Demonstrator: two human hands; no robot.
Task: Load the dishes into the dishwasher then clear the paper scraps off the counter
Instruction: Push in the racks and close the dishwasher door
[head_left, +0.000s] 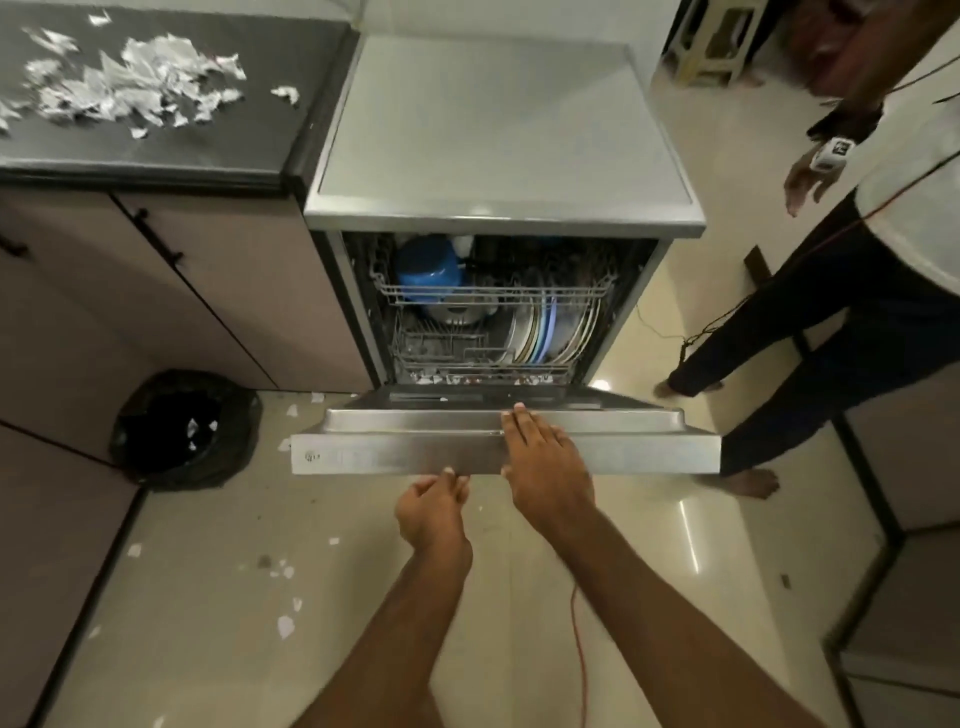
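glossy cream floor (218, 597), brown cabinets (171, 291)

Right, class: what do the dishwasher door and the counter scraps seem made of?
Dishwasher door: probably brushed stainless steel, grey with a soft streaky sheen. Scraps: apparently paper, white, torn and crumpled, though a slight shine leaves it open.

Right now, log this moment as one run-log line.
stage: closing dishwasher door | right hand flat on door | left hand under edge | plates racked | paper scraps on counter
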